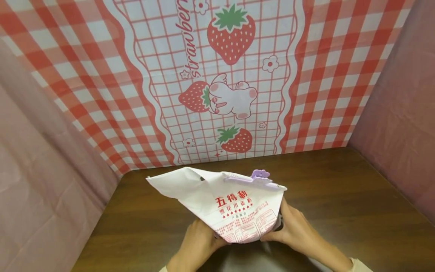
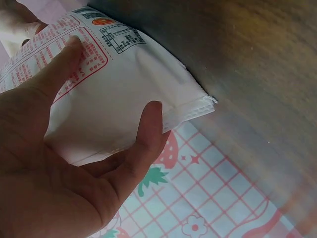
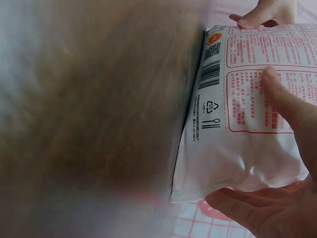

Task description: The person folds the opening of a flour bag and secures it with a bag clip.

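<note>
A white flour bag (image 1: 234, 211) with red and black print stands on the brown table, its bottom edge against the wood in both wrist views. Across its folded top sits a purple clip (image 1: 261, 176); a loose white corner sticks out to the left. My left hand (image 1: 198, 236) grips the bag's left side, thumb on the printed face and fingers round the edge. On the opposite side my right hand (image 1: 295, 228) holds it likewise, its thumb (image 3: 285, 96) lying on the red text. Part of each hand is hidden behind the bag in the head view.
The dark wooden table (image 1: 326, 181) reaches back to a red-and-white checked cloth (image 1: 326, 75) with strawberry prints, hanging upright. Pink curtains (image 1: 401, 105) stand at left and right.
</note>
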Demonstrator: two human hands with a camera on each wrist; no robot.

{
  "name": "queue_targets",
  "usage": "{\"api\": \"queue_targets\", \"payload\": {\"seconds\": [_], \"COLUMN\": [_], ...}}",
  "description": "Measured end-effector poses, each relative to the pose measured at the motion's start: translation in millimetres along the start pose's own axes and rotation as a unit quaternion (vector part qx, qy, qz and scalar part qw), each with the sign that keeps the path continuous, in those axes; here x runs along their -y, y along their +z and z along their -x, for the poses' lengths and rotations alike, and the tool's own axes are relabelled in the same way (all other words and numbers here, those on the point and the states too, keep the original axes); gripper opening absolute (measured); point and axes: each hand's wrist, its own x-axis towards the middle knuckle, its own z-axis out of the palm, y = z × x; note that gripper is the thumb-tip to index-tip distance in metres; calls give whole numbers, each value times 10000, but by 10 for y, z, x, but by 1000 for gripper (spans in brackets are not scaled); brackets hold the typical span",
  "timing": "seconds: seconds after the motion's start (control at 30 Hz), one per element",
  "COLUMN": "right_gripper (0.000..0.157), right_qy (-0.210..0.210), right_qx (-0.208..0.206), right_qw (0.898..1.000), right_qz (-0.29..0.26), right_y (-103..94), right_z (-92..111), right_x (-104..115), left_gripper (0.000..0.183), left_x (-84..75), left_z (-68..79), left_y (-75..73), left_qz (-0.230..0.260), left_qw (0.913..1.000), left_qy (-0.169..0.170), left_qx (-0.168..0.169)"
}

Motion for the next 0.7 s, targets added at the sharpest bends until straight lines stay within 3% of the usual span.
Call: {"api": "queue_targets", "payload": {"seconds": [0.23,0.4,0.7], "right_gripper": [129,125,113], "right_qy": [100,209,348], "right_qx": [94,174,301], "right_qw": [9999,9996,9988], "right_qz": [-11,-38,-190], "right_y": [7,10,81], "right_z": [-125,-199,-335], "right_x": [-98,-148,-283], "left_gripper": [64,65,70], "left_x": [82,145,259], "left_z": [-120,-219,-340], "left_y": [63,88,106], "left_qz": [-127,-91,-92], "left_qw": [9998,9999,9995], "left_qy": [93,130,-97], "left_qx": [-94,47,269]}}
